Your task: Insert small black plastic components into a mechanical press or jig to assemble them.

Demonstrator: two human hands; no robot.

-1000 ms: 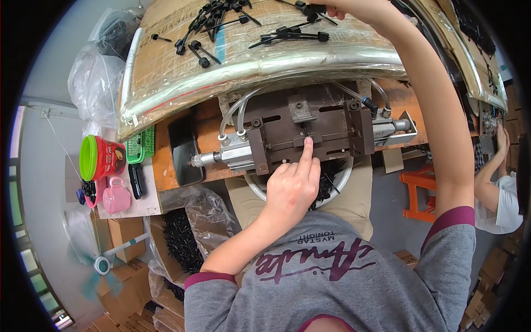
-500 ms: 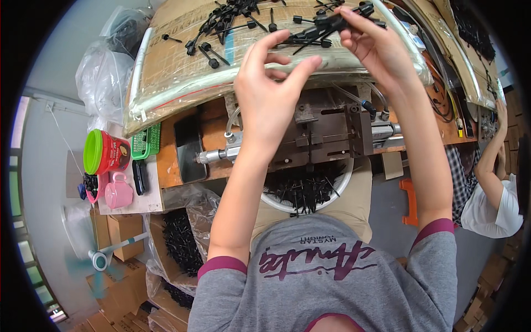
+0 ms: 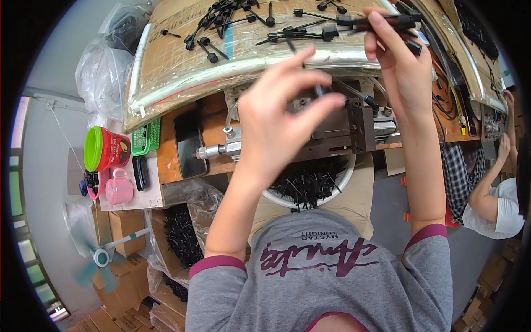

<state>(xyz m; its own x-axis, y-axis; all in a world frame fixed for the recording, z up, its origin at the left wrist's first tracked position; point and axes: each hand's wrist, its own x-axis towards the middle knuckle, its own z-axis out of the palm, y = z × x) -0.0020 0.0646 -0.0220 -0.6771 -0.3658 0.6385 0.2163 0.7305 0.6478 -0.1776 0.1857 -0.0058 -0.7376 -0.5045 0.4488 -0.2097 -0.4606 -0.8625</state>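
Observation:
My right hand (image 3: 406, 66) is closed round a bundle of black headed rods (image 3: 395, 22) above the right end of the cardboard-topped board. My left hand (image 3: 285, 113), smeared by motion, is over the dark metal fixture (image 3: 332, 133). A single thin black headed rod (image 3: 319, 90) shows at its fingers, partly hidden by them; the grip looks like a pinch. More black rods (image 3: 298, 36) with thick heads lie on the cardboard (image 3: 177, 61) beyond my hands. Below the fixture, a white round basket (image 3: 349, 180) full of similar rods rests at my lap.
At left on the bench are a phone (image 3: 189, 144), a red tub with a green rim (image 3: 97, 149), a green basket (image 3: 154, 135) and a pink cup (image 3: 119, 188). A fan (image 3: 101, 257) and cartons (image 3: 124, 293) stand lower left. Another person (image 3: 495, 205) works at right.
My right hand has moved right with its bundle. My left hand has drawn back toward me, over the fixture, with a single rod now showing at its fingers.

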